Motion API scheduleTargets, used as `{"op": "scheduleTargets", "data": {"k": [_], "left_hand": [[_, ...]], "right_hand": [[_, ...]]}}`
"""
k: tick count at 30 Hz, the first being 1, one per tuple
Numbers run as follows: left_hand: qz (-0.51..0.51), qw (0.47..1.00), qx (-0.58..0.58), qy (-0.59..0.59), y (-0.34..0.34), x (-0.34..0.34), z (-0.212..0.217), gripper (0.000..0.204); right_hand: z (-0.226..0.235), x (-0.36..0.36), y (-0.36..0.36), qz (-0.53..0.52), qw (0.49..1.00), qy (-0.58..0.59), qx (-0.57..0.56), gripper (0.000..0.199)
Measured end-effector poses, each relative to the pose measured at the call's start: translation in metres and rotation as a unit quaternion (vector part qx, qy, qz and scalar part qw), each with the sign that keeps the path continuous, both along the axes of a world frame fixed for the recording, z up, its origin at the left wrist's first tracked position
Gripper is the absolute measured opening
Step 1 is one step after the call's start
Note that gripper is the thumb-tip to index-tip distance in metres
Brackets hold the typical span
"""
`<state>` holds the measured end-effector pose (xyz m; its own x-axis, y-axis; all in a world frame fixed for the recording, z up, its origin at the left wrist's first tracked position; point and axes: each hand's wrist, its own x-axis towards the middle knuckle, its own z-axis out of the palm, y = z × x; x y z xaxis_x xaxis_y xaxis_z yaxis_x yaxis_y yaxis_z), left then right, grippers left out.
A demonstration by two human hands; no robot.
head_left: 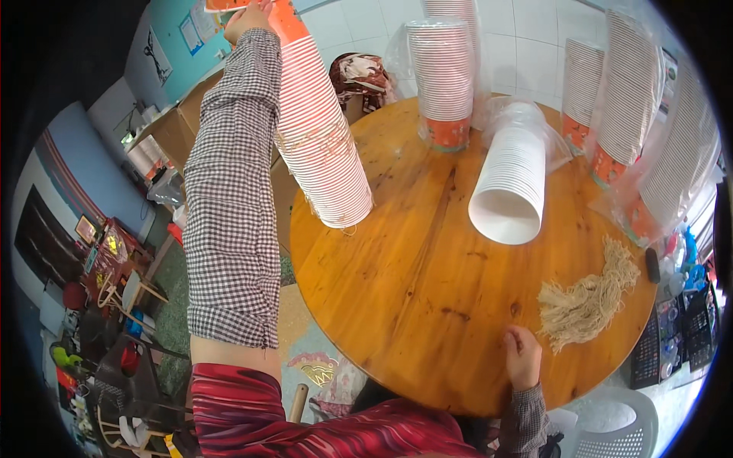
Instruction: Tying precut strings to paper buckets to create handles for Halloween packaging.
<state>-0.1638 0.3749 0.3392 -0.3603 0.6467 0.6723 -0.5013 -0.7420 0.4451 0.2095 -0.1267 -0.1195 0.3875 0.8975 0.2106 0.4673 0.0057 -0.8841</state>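
Note:
My left hand (249,21), arm stretched far out, is closed on the orange end of a tall stack of paper cups (324,153). The stack leans over the table's left side with its white rims toward me; strands of fibre cling around its middle and lower end. Part of my grip is cut off by the picture's top edge. At the table's near edge my right hand (523,357) rests with curled fingers; whatever they may hold is hidden. Beyond it lies a bundle of tan fibre strands (588,298).
On the round wooden table (397,305), a stack of white cups (511,187) lies in clear plastic. An upright cup stack (443,84) stands behind it; several bagged stacks (630,99) line the right side. A grey plastic chair (615,427) is at the lower right.

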Motion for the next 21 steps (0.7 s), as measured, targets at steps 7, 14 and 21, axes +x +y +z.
{"op": "scheduleTargets", "data": {"k": [7,14,21], "left_hand": [[0.094,0.993,-0.048,-0.061,-0.02,0.031,-0.006,0.031],[0.153,0.988,-0.016,-0.001,-0.07,0.055,-0.053,0.022],[0.347,0.928,0.097,0.098,-0.1,-0.045,-0.024,0.018]], "right_hand": [[0.017,-0.005,-0.002,0.005,0.999,-0.041,0.035,0.013],[0.015,-0.005,-0.003,0.003,0.999,-0.037,0.035,0.013],[0.013,-0.004,-0.002,0.027,0.998,-0.038,0.033,0.013]]}}
